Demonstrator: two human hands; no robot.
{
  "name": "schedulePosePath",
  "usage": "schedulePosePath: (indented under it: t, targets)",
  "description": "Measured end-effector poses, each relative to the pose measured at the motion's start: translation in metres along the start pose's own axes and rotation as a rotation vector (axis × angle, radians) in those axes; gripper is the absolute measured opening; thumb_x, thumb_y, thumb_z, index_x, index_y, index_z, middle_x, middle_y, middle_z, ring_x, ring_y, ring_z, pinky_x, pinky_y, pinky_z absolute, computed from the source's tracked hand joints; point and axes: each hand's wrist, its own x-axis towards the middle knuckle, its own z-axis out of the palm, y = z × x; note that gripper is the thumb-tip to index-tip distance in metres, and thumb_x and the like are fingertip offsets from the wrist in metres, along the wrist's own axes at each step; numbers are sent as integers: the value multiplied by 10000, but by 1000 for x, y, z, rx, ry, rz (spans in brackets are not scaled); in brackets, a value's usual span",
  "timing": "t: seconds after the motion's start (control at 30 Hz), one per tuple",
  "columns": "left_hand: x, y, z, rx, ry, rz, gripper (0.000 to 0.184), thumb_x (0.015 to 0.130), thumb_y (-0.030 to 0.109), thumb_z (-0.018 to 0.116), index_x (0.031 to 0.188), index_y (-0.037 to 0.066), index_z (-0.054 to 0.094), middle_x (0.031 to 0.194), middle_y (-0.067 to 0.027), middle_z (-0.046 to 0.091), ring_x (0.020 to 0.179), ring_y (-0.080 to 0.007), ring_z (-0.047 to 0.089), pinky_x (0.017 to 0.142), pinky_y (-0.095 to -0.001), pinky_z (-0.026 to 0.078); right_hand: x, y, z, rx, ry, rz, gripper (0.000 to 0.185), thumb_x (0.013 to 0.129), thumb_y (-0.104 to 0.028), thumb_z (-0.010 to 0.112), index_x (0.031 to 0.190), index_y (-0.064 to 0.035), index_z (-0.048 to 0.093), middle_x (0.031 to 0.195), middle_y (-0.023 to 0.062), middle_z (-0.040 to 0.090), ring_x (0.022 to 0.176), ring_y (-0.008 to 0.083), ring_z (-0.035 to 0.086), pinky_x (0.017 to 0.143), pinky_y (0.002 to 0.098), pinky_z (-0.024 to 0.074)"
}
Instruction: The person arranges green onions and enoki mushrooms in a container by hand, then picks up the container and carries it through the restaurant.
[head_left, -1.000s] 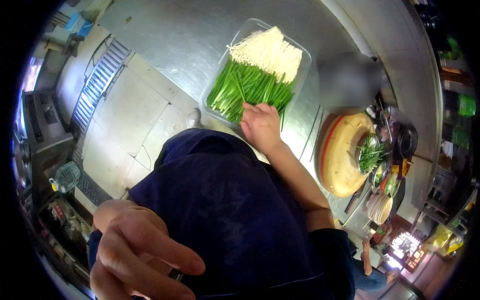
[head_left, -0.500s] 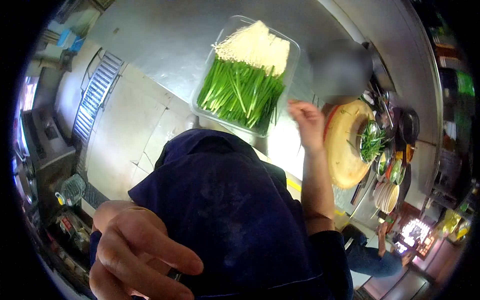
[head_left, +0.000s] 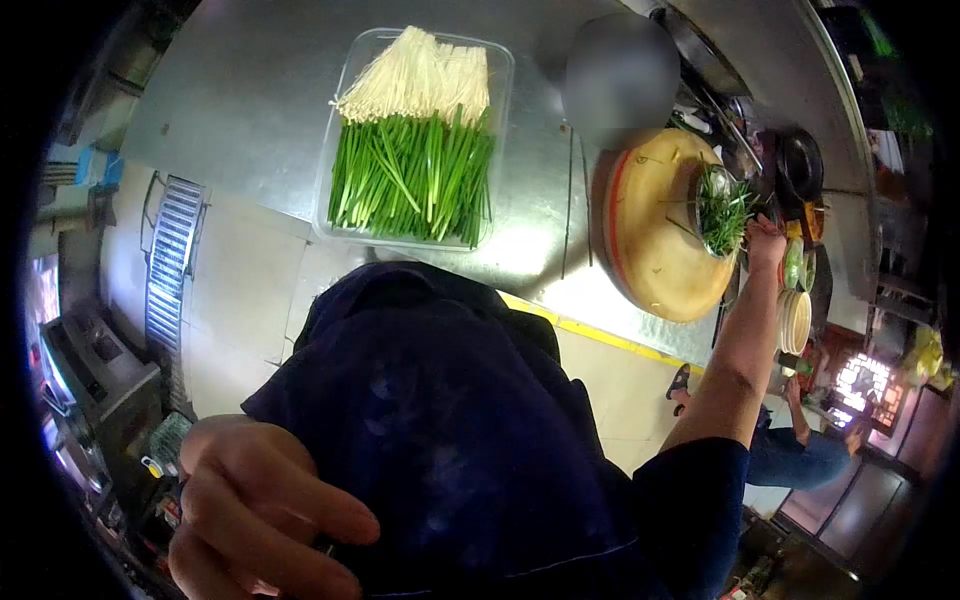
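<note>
My right hand (head_left: 765, 243) reaches to the far side of a metal bowl (head_left: 708, 236) of cut greens (head_left: 724, 205), with its fingers closed at the rim. The bowl stands on a round, thick wooden chopping board (head_left: 648, 235). Close to the camera, my left hand (head_left: 265, 510) is curled in front of the dark apron (head_left: 440, 420). A small shiny bit shows between its fingers, too little to name. A clear plastic container (head_left: 325, 205) on the metal counter holds white enoki mushrooms (head_left: 425, 80) and long green garlic chives (head_left: 415, 175).
Two thin sticks (head_left: 570, 205) lie on the counter (head_left: 240, 110) beside the board. Stacked bowls (head_left: 793, 322), a black pan (head_left: 799, 165) and other vessels crowd the right. Another person (head_left: 800, 450) is at the lower right. A grey blurred patch covers part of the counter.
My right hand has moved from beside the plastic container over to the bowl of cut greens. The view has shifted, so the container appears farther left. My left hand stays curled.
</note>
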Motion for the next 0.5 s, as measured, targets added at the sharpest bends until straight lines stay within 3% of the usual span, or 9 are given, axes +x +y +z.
schedulePosePath:
  t: [0.1,0.17,0.23,0.33,0.37,0.43,0.47,0.5]
  targets:
    - [0,-4,6,12,33,33,357,960,484,490,1029,215,715,944,-105,646,833,-271,576,694,-335,524,3,3,3,375,120,89,123,847,-9,664,960,30,693,913,83,694,764,149,624,656,272,468]
    - [0,-5,6,13,52,46,358,962,483,488,1018,215,719,937,-103,651,807,-262,579,673,-329,528,2,-1,3,36,137,92,52,856,-57,685,862,-6,684,871,68,697,761,153,633,664,284,481]
    - [2,-3,8,32,65,53,362,970,472,477,1003,210,724,925,-100,655,777,-251,580,648,-325,532,-33,-74,-8,-350,130,182,94,867,-103,689,825,-22,672,857,55,698,760,166,640,680,290,492]
    - [9,0,12,204,8,175,293,936,420,565,1189,278,603,1084,-40,570,955,-264,544,749,-378,500,-59,-136,7,-363,39,-29,165,886,-189,677,833,-33,669,838,65,696,751,186,644,712,308,498]
    - [10,1,12,278,-25,234,387,916,398,613,1287,314,542,1168,-11,527,1052,-273,526,806,-405,483,-38,-89,45,26,51,-340,207,892,-235,661,863,-31,678,817,88,690,760,196,650,719,322,501]
    - [10,10,6,254,-44,176,373,918,368,616,1279,305,550,1207,5,523,1073,-254,521,840,-423,483,-122,-222,48,-138,-25,-449,123,900,-125,620,966,-52,694,886,85,712,809,173,663,752,305,521]
    - [10,14,2,236,-57,145,366,918,353,618,1275,300,555,1226,13,521,1084,-244,519,857,-431,483,-134,-230,76,-54,-209,-370,144,898,-126,622,1005,-67,697,898,86,712,802,180,669,755,300,525]
    - [10,17,-3,226,-78,132,371,915,355,624,1275,302,555,1216,7,521,1084,-254,518,858,-428,479,-161,-242,105,169,-261,-610,167,862,-111,659,1020,-81,701,894,75,709,792,178,672,733,299,528]
